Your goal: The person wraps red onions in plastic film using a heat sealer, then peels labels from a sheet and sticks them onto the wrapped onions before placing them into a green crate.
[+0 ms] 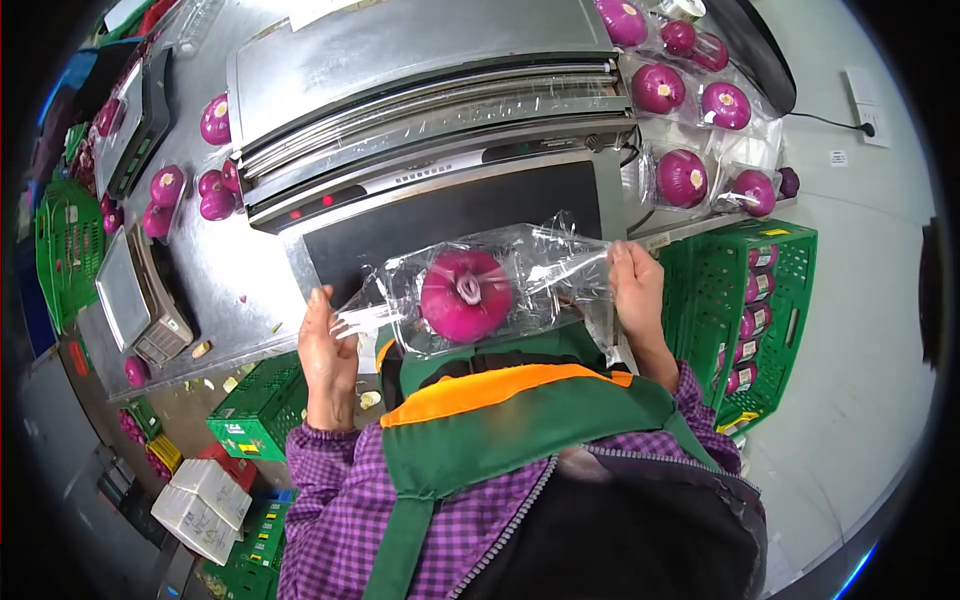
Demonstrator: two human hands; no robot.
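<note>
A large purple onion (466,296) sits in the middle in front of my body, covered by clear plastic wrap (568,268). My left hand (328,362) pinches the gathered left end of the wrap. At the opposite end, my right hand (637,292) is closed on the wrap, pulling it out taut to the side. Behind the onion lies the dark flat plate (450,208) of a wrapping machine (430,130), whose rollers stretch across the bench.
Wrapped onions (682,178) lie to the right of the machine, above a green crate (745,330) of labelled packs. Loose onions (166,186) and a weighing scale (145,295) are on the metal bench at left. Another green crate (260,410) stands below the bench, near white boxes (205,505).
</note>
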